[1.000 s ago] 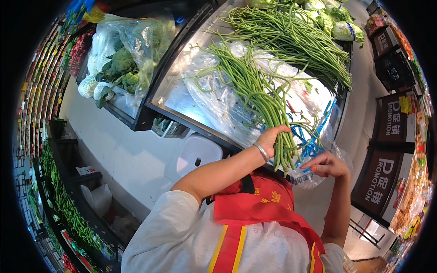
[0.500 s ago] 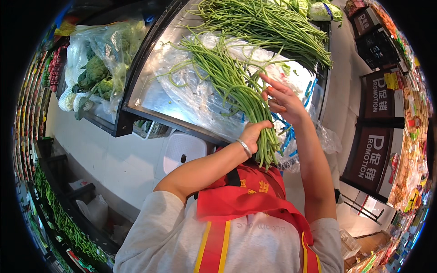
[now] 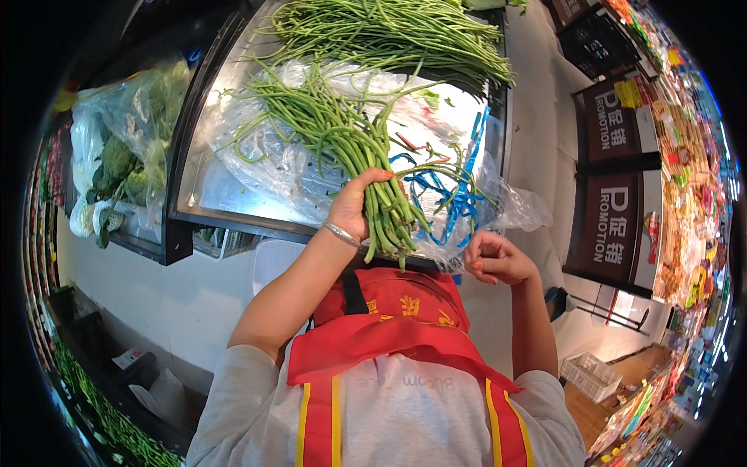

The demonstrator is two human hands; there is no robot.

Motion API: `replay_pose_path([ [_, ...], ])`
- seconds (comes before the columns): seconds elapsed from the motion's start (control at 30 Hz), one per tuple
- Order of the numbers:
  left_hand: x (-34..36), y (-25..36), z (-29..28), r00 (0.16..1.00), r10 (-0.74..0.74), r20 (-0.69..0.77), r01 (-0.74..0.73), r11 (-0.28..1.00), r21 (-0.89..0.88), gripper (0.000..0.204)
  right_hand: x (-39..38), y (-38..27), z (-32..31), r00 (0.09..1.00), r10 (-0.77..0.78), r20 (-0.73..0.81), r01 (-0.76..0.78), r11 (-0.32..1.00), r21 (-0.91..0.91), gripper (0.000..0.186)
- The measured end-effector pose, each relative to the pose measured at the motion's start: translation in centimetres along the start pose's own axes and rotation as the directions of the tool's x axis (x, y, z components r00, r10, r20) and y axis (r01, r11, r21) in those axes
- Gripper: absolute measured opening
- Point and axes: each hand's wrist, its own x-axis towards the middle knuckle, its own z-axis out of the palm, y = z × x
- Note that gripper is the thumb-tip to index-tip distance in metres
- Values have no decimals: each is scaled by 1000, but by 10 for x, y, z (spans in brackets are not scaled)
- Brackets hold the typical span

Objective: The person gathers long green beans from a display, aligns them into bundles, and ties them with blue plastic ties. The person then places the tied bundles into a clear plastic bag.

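A bunch of long green beans (image 3: 354, 148) fans out away from me, its gathered near ends in the grip of my left hand (image 3: 352, 208). Beneath it lies crumpled clear plastic (image 3: 268, 148) on a metal display table (image 3: 253, 224). My right hand (image 3: 499, 261) is low beside the table's near right corner, fingers curled inward; whether something small is between them is hidden. Close to it are tangled blue ties (image 3: 459, 204), with a few loose bean strands across them.
A larger heap of long beans (image 3: 389, 35) covers the table's far side. Bagged broccoli (image 3: 117, 159) sits in a bin at left. Dark crates with sign panels (image 3: 611, 222) line the right, near a white basket (image 3: 590, 377). A white stool (image 3: 272, 261) stands under the table edge.
My right hand has dropped from beside the bunch toward the table's near edge, and its spread fingers have curled. The left hand still grips the beans. The whole view has shifted.
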Motion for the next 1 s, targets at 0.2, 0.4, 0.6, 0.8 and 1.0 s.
replay_pose_path([
  [0.2, 7, 10, 2, 996, -65, 59, 64, 998, 10, 21, 5, -8, 43, 975, 204, -82, -216, 962, -168, 25],
  [0.4, 9, 15, 16, 996, -86, -12, 87, 995, 42, 14, 18, 9, 13, 827, 30, -561, -282, 886, -368, 26],
  [0.6, 14, 30, 14, 998, -34, 61, 30, 997, 72, 24, 24, -1, 71, 958, -147, -248, -234, 108, -966, 37],
  [0.8, 7, 26, 28, 1000, -13, 20, 10, 994, 106, 21, 33, 20, 31, 838, -409, -361, -393, 5, -919, 31],
  [1.0, -3, 28, 0, 983, -183, 11, 183, 983, -3, 34, 51, -29, -12, 746, -655, -118, -335, -216, -917, 25],
])
